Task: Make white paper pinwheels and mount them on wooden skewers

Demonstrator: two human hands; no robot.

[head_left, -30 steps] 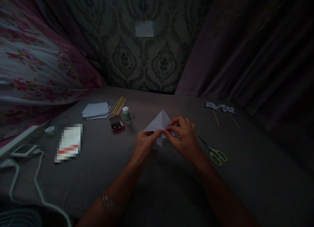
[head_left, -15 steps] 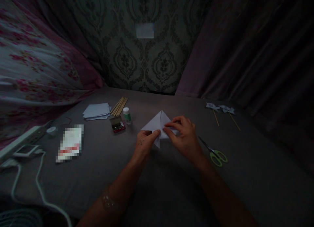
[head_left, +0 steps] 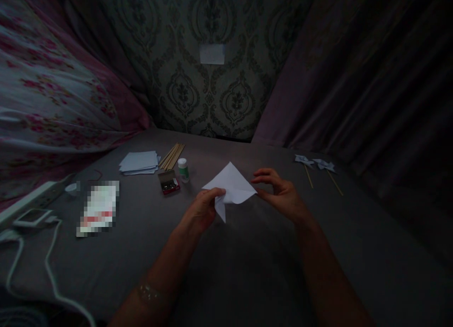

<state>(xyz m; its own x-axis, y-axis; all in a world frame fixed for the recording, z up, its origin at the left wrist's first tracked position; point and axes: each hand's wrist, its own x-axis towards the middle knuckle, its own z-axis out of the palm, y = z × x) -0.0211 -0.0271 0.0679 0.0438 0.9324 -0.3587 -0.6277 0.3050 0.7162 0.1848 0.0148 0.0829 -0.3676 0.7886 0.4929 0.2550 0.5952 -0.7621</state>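
Left hand (head_left: 205, 206) clamped on the near left part of the folded white paper (head_left: 231, 185), its thumb pressed flat on top; I see the paper held up in front of the person, over the grey cloth (head_left: 247, 251), its top corner pointing away and a narrow flap hanging down beside the left fingers. On my feed the right hand (head_left: 279, 195) has its thumb and fingers parted, the thumb tip at the paper's right corner; whether it touches I cannot tell. Half a second ago those fingers were over the middle of the sheet; they have moved out to the right since, baring more of the paper. The right forearm now crosses the spot where I had the green-handled scissors in view.

Beyond the left hand I make out an open red box (head_left: 170, 184) of small metal pieces, a white-capped bottle (head_left: 183, 170) just beside it, a bundle of wooden sticks (head_left: 171, 157), and a stack of white paper (head_left: 139, 162). Farther left lie a blurred-out packet (head_left: 99, 208) and a power strip (head_left: 38, 199). Off to the right rest two paper pinwheels (head_left: 324, 165) on sticks.
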